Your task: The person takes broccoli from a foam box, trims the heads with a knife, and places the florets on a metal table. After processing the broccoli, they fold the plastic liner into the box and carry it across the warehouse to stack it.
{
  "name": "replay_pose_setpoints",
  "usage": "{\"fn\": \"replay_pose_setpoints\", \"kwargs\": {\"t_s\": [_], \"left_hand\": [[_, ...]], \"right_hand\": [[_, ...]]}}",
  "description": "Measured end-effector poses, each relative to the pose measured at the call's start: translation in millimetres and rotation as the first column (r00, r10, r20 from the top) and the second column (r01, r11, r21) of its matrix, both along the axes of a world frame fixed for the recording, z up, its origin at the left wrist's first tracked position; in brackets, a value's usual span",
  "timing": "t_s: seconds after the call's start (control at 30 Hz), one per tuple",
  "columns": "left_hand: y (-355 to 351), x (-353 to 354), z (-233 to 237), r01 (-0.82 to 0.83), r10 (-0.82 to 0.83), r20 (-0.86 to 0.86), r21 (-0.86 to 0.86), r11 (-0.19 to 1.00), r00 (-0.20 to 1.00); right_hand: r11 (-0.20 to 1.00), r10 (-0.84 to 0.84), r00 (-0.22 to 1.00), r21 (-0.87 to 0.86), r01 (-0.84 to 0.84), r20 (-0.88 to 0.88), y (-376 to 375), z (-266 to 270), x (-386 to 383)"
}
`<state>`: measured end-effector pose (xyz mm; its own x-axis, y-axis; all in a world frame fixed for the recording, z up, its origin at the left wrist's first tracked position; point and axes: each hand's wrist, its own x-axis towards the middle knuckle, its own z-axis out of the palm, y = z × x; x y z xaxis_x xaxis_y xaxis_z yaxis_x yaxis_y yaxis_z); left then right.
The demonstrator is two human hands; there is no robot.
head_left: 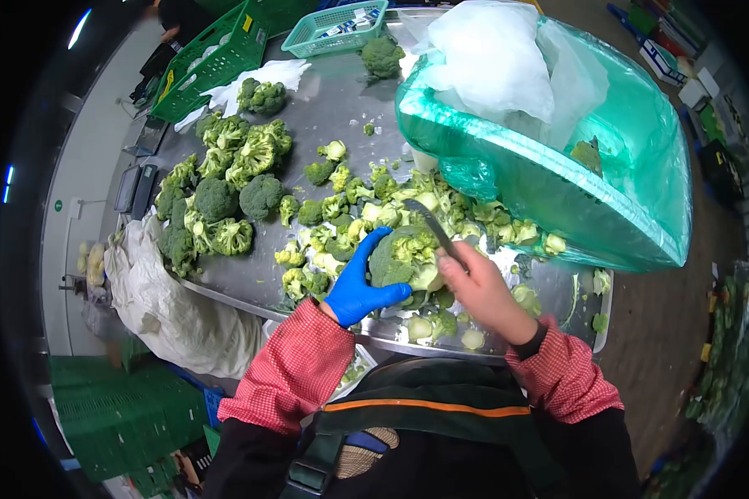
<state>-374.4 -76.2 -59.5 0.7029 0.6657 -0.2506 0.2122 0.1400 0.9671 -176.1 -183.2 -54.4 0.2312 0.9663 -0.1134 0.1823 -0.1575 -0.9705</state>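
My left hand (359, 287), in a blue glove, is wrapped around a head of broccoli (393, 259) above the metal table. Its cut stem side faces toward my right hand. My bare right hand (484, 287) grips a knife (431, 223) with a dark curved blade, which points up and to the left over the broccoli. Cut florets (334, 206) and pale stem pieces (420, 328) lie around both hands. To the left stands a pile of whole broccoli heads (216, 200).
A green plastic-lined bin (549, 166) with white plastic film (495, 62) stands at the right back. Behind the metal table (329, 87) are a green crate (212, 66) and a light green basket (333, 32). White sacking (171, 291) hangs at the left edge.
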Motion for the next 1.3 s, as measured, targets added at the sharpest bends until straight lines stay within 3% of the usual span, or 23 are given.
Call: {"fn": "replay_pose_setpoints", "kwargs": {"t_s": [0.1,0.2,0.4,0.53,0.67,0.8,0.9,0.93,1.1,1.3], "left_hand": [[7,-1,5,-0.03,0.032,-0.058,0.025,0.999,0.998],[14,0,15,-0.039,0.04,-0.105,0.008,0.999,0.994],[11,16,26,0.084,-0.075,-0.138,0.061,0.995,0.988],[6,26,29,0.112,-0.079,-0.195,0.163,0.98,0.978],[3,28,3,0.111,-0.066,-0.22,0.2,0.973,0.973],[-3,36,-25,0.122,-0.009,-0.376,0.277,0.953,0.926],[-6,41,-39,0.111,0.056,-0.46,0.329,0.938,0.886],[-7,42,-40,0.153,0.086,-0.491,0.427,0.891,0.867],[-10,53,-35,0.174,0.187,-0.564,0.524,0.834,0.805],[-5,55,-32,0.275,0.069,-0.623,0.438,0.856,0.779]], "right_hand": [[0.993,0.006,0.912,0.105,-0.054,0.411,-15,3,25],[0.96,0.047,0.598,0.131,-0.249,0.8,-38,0,38],[0.943,0.091,0.479,0.079,-0.323,0.873,-42,7,50],[0.939,0.129,0.481,0.048,-0.339,0.867,-47,6,57],[0.943,0.18,0.42,-0.034,-0.331,0.889,-53,-12,62],[0.964,0.184,0.364,-0.095,-0.249,0.913,-57,-39,57],[0.982,0.174,0.401,-0.128,-0.139,0.899,-60,-58,44],[0.984,0.168,0.452,-0.123,-0.127,0.876,-61,-62,40],[0.982,0.188,0.679,-0.147,-0.118,0.71,-60,-82,30],[0.987,0.101,0.392,-0.044,-0.153,0.914,-59,-83,47]]}}
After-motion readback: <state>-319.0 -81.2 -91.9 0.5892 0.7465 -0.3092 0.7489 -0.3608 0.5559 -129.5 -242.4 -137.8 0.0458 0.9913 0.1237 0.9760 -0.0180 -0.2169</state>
